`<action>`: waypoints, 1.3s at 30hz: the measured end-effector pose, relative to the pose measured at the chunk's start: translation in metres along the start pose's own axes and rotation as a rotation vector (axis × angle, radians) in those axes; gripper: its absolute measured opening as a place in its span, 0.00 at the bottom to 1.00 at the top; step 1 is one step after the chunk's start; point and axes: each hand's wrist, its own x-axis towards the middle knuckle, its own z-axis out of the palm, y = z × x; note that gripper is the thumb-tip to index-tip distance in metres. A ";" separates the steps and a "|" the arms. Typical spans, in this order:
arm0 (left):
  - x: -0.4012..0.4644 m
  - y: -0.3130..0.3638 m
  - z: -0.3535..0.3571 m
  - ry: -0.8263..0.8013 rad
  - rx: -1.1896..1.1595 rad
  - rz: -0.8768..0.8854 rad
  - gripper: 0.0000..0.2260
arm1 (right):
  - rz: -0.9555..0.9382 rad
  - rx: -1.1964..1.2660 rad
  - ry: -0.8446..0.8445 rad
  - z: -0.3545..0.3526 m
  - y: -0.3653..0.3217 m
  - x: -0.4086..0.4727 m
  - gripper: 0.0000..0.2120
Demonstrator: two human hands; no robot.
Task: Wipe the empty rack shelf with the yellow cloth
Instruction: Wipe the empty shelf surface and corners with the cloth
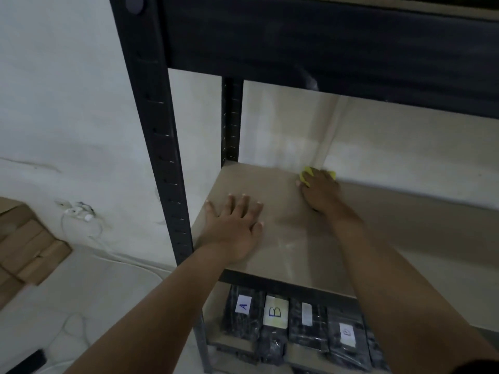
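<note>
The bare tan rack shelf (291, 247) spans the middle of the view inside a black metal frame. My left hand (234, 228) lies flat on the shelf's left front part, fingers spread. Deep at the back edge by the wall, my right hand (321, 191) covers the bunched yellow cloth (307, 174) and grips it against the board. Only the cloth's edges show past my fingers. Faint dusty streaks mark the board between my arms.
A black upright post (159, 136) stands left of the shelf, and a dark beam (324, 47) of the shelf above hangs overhead. Labelled black packets (272, 319) fill the lower shelf. Cardboard boxes (24, 247) and white cables (81, 217) lie on the floor at left.
</note>
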 end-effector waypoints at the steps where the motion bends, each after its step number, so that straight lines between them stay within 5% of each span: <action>1: 0.001 0.000 0.001 -0.004 0.000 -0.004 0.24 | -0.036 0.021 0.007 0.000 -0.005 -0.001 0.21; 11: 0.003 -0.002 0.001 -0.012 -0.080 -0.021 0.22 | -0.441 0.535 -0.221 -0.030 -0.053 -0.148 0.17; 18: -0.002 -0.001 0.000 -0.003 -0.088 -0.019 0.23 | -0.280 0.828 -0.517 -0.075 -0.059 -0.224 0.11; 24: -0.003 -0.002 0.000 0.002 -0.096 -0.010 0.23 | 0.031 0.747 -0.077 -0.098 -0.038 -0.135 0.13; 27: -0.002 -0.003 0.000 0.004 -0.086 -0.004 0.23 | 0.087 0.338 -0.171 -0.050 -0.023 -0.092 0.22; 30: -0.001 -0.002 0.000 0.008 -0.086 -0.005 0.23 | 0.028 0.128 -0.174 -0.019 -0.029 -0.094 0.28; 36: -0.003 0.000 0.001 -0.004 -0.088 0.003 0.22 | -0.412 0.309 -0.061 -0.033 -0.082 -0.204 0.20; 39: -0.004 -0.001 0.002 0.006 -0.103 0.005 0.22 | -0.426 0.390 0.062 -0.035 -0.090 -0.248 0.16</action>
